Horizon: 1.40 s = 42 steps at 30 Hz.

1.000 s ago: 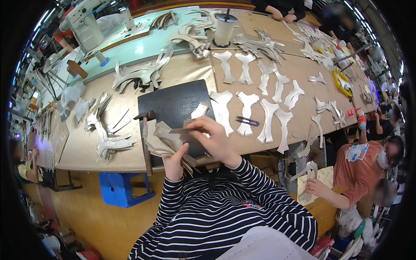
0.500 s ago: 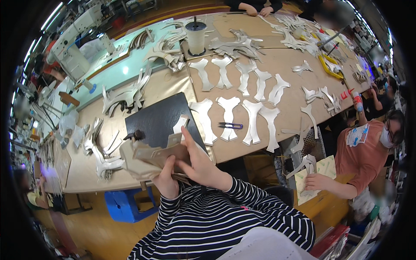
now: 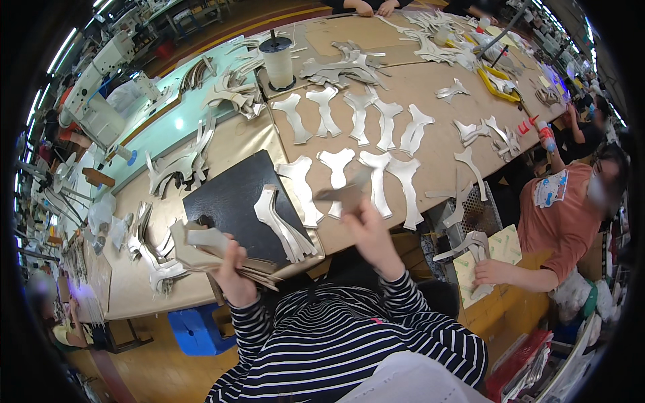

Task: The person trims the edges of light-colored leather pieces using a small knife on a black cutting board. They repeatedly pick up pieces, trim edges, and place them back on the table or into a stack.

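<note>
My left hand [image 3: 236, 279] grips a thick stack of beige, Y-shaped cut pieces [image 3: 195, 247] near the table's front edge. Away to the right, my right hand [image 3: 371, 240] pinches a single greyish cut piece [image 3: 345, 196], blurred by motion, above the front row. Pale pieces lie spread out in two rows, such as one flared piece [image 3: 403, 188] just beyond that hand. Between my hands, a fanned pile of white cut pieces [image 3: 279, 225] rests on the black board [image 3: 225, 191].
More piled pieces [image 3: 158, 258] lie at the left. A lidded, pale container [image 3: 277, 64] and a sewing machine [image 3: 101, 101] stand farther back. A blue stool [image 3: 198, 332] is below the table's edge. At the right, a co-worker's hand [image 3: 492, 272] touches pieces on a patterned sheet.
My hands have parted. The right one has moved right with a single piece, while the left keeps the stack. The white pile on the black board is now uncovered. The whole view has shifted slightly.
</note>
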Each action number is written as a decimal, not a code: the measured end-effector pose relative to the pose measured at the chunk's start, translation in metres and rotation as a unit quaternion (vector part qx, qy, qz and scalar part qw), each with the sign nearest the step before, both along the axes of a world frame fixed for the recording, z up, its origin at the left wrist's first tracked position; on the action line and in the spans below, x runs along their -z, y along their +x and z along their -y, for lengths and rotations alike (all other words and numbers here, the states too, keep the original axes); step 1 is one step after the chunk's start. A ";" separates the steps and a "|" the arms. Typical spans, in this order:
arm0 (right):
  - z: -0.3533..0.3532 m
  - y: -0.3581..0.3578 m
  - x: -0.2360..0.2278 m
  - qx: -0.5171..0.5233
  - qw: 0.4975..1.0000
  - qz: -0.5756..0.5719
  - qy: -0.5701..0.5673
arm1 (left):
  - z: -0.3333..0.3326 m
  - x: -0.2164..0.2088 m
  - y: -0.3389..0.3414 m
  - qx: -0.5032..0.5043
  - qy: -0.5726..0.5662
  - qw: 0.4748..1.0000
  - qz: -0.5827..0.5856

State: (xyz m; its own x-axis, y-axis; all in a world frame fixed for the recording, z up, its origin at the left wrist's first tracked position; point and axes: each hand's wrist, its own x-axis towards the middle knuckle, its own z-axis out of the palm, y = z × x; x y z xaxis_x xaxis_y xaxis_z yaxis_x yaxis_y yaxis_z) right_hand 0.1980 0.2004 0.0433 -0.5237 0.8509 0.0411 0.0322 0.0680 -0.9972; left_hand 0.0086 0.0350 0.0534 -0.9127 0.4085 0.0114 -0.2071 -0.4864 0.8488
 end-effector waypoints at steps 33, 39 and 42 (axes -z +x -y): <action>-0.308 -0.141 0.127 0.145 0.822 0.526 0.161 | 0.022 0.140 -0.080 -0.040 -0.021 0.996 0.083; -0.342 -0.115 0.120 0.014 0.981 0.181 -0.067 | 0.026 0.149 -0.084 -0.052 0.003 0.994 0.095; -0.345 -0.098 0.098 -0.010 0.988 0.100 -0.115 | 0.029 0.156 -0.087 -0.047 0.005 0.995 0.092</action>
State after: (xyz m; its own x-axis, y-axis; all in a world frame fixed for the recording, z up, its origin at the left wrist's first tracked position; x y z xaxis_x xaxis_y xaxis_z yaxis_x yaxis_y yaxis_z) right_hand 0.0998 0.5453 -0.0552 -0.5191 0.8147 -0.2586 0.2303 -0.1580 -0.9602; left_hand -0.0788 0.0062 -0.1021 -0.9340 0.3219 -0.1551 -0.3113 -0.5200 0.7954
